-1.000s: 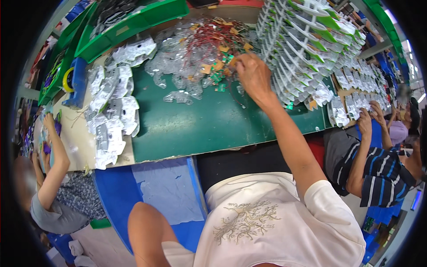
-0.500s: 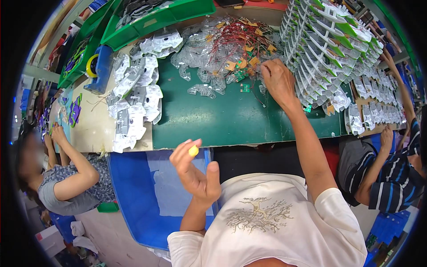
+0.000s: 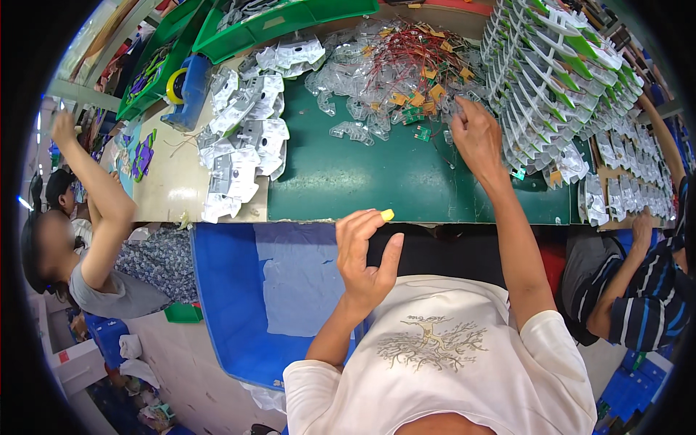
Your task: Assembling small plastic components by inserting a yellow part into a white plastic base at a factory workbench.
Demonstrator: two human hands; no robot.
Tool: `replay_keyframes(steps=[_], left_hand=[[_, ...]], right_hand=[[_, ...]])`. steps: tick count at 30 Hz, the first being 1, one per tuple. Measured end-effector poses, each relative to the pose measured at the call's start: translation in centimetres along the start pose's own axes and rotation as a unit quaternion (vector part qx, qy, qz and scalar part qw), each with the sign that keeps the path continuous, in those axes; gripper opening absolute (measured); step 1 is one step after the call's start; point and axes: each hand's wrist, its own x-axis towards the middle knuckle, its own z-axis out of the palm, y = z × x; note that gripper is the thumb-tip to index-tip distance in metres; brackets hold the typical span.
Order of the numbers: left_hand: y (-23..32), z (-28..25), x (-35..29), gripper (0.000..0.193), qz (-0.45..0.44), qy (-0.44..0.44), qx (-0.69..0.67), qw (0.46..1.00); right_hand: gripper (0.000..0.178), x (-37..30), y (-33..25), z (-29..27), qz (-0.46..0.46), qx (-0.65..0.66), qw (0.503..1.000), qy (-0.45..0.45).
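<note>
My left hand (image 3: 367,262) hovers at the table's front edge, fingers extended and thumb apart, holding nothing. A yellow finger cot (image 3: 387,215) covers one of its fingertips. My right hand (image 3: 478,141) is at the right side of a heap of clear plastic parts (image 3: 353,69), its fingers bent together; what they grip, if anything, is hidden. Red wires (image 3: 406,54) with small orange and green pieces lie tangled on the heap. A small green circuit board (image 3: 422,133) lies on the green mat (image 3: 355,181), left of my right hand.
A tall stack of white and green parts (image 3: 558,80) stands right of my right hand. White-grey housings (image 3: 243,148) line the mat's left side. Beyond are a blue tape dispenser (image 3: 190,94) and green bins (image 3: 283,25). A blue tub (image 3: 228,304) sits below the edge. People work on both sides.
The view has shifted, so the table appears farther right and higher. My left hand has moved right; my right hand stays by the heap. The person at left has raised an arm.
</note>
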Motion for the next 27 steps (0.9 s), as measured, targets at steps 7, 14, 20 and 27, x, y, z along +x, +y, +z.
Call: replay_keyframes(steps=[7,14,20,27], left_hand=[[-1.2,0.8,0.1,0.029,-0.124,-0.083,-0.091,0.985],[-1.5,2.4,3.9,0.035,-0.229,-0.072,-0.371,0.897],[-2.2,2.8,5.5,0.028,-0.199,-0.094,-0.351,0.910],[-2.9,3.9,4.4,0.017,-0.199,-0.056,-0.339,0.918]], right_hand=[[0.016,-1.9,-5.1,-5.3,-0.015,0.250,0.968,-0.026],[0.014,-5.6,-6.6,-8.6,-0.003,0.247,0.949,-0.197],[0.012,-6.9,-6.6,-9.4,-0.080,0.241,0.945,-0.206],[0.014,-7.3,-6.3,-7.6,0.016,0.349,0.918,-0.187]])
